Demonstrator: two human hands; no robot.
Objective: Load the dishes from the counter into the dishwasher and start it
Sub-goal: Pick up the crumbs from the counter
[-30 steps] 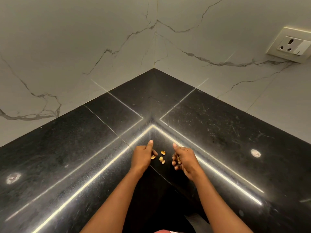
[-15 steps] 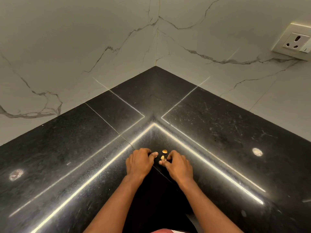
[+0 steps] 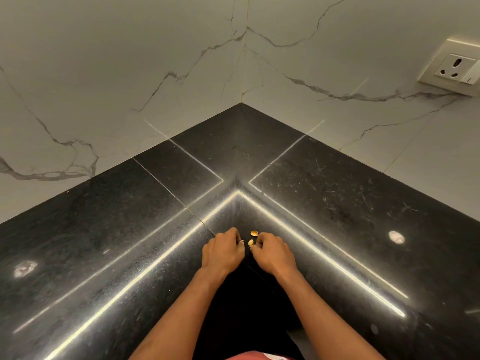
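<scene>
Marble wall (image 3: 130, 74), upper frame. Black counter (image 3: 104, 242), lower frame. Left hand (image 3: 223, 252), lower centre, fingers curled, pinching first shell (image 3: 242, 241). Right hand (image 3: 275, 252) beside it, curled; fingertips at second shell (image 3: 250, 242), hold unclear. Socket (image 3: 454, 68), upper right. Third shell (image 3: 254, 233), loose on counter.

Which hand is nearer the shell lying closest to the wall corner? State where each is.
Right. The right hand curls just right of the shell, fingertips almost at it; the left hand sits farther off, to its left.
</scene>
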